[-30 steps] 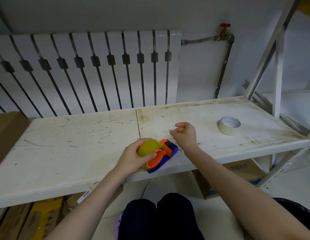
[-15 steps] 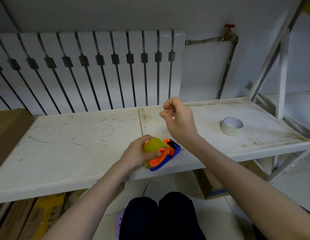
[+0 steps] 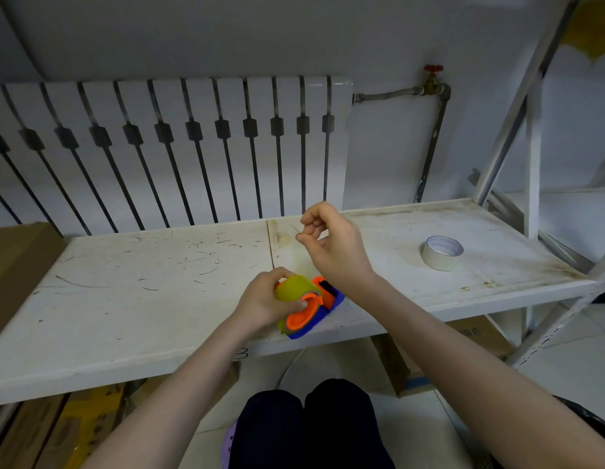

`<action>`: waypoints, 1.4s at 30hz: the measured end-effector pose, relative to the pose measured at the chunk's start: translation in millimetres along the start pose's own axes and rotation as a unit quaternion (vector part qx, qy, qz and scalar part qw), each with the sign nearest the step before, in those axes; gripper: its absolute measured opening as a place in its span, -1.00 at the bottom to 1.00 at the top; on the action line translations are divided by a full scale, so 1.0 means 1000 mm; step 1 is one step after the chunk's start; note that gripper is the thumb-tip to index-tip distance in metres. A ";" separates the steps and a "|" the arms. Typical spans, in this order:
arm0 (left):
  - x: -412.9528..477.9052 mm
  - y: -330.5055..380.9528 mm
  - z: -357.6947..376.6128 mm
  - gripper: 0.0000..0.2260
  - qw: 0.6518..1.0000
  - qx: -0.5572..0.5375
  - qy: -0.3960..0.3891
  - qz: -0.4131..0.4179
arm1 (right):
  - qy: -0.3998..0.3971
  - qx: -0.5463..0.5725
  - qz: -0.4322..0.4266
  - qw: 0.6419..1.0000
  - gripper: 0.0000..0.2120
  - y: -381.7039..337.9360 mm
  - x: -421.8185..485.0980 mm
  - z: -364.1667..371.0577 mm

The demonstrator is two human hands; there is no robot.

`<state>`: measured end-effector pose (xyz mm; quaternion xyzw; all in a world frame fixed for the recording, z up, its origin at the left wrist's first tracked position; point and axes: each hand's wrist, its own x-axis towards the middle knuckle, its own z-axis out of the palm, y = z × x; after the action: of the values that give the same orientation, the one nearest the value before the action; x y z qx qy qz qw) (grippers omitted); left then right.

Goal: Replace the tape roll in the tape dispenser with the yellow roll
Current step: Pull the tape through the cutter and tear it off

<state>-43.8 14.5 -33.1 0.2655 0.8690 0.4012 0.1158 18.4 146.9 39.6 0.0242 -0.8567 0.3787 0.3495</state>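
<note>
The orange and blue tape dispenser [image 3: 316, 314] lies near the front edge of the white shelf board [image 3: 142, 299]. The yellow roll [image 3: 292, 287] sits in it. My left hand [image 3: 262, 304] grips the dispenser and roll from the left, thumb on the orange hub. My right hand [image 3: 335, 245] hovers above and behind the dispenser, thumb and forefinger pinched. A faint yellowish strip seems to run from the roll up to that pinch. A whitish tape roll [image 3: 441, 253] lies flat on the board, far right.
A white radiator [image 3: 193, 147] stands behind the board, and a pipe with a red valve [image 3: 433, 76] runs down the wall. Slanted metal rack posts [image 3: 507, 130] rise at the right. Cardboard boxes [image 3: 20, 252] sit at the left and under the shelf. My knees [image 3: 308, 428] are below.
My right hand rose from the dispenser's front end to well above the board with its fingers pinched, then drifted slightly right. My left hand kept its grip on the dispenser.
</note>
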 end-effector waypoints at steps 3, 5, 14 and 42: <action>-0.007 0.004 0.006 -0.38 1.000 0.009 0.002 -0.007 | 0.014 0.021 0.030 0.999 -0.82 0.003 0.001 -0.004; -0.012 0.003 0.012 -0.12 0.999 0.020 -0.016 -0.022 | 0.022 0.037 0.038 0.998 -0.80 0.004 0.002 -0.004; -0.023 -0.016 0.006 -0.04 0.999 -0.039 0.005 -0.023 | 0.079 0.087 0.162 0.980 -0.82 0.048 0.016 -0.021; -0.023 0.000 -0.007 -0.55 0.977 0.156 0.143 0.024 | -0.021 0.049 0.191 0.980 -0.86 0.079 -0.019 0.011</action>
<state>-27.7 -2.7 -29.0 0.2408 0.9220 0.2967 -0.0620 2.4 191.9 -27.3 -0.1155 -0.8329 0.4794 0.2512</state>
